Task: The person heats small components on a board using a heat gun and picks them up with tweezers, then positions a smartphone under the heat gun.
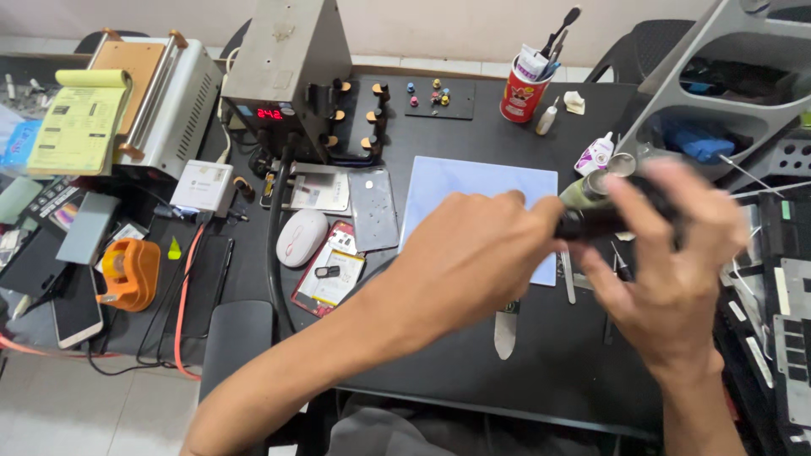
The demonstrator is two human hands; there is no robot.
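Note:
My left hand (pixel 473 253) and my right hand (pixel 676 253) meet over the right part of a black desk (pixel 473 371), both closed on a dark, rod-shaped tool (pixel 596 221) held level between them. The tool is blurred and partly hidden by my fingers. Beneath the hands lies a light blue work mat (pixel 473 181). A flat metal pry tool (pixel 505 329) rests on the desk below my left hand.
A grey machine (pixel 283 67) with a red digital display stands at the back. A white mouse (pixel 302 238), a phone back cover (pixel 373 207), a red cup (pixel 522 91) of tools, small glue bottles (pixel 596 154), an orange tape dispenser (pixel 128 272) and grey racks (pixel 718 76) at right.

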